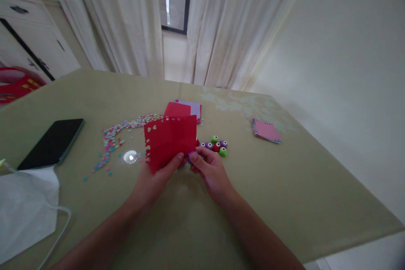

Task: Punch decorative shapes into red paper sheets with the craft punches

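Observation:
My left hand pinches the lower edge of a red paper sheet and holds it upright above the table. Small shapes are punched out along the sheet's left edge. My right hand is closed around a small purple paper punch at the sheet's lower right corner. Several little round punches, green, purple and red, lie just beyond my right hand.
Coloured paper confetti is scattered left of the sheet. A stack of red and lilac paper lies behind it, a pink paper pad at the right. A black phone and a white face mask lie at the left. The olive tablecloth covers the table.

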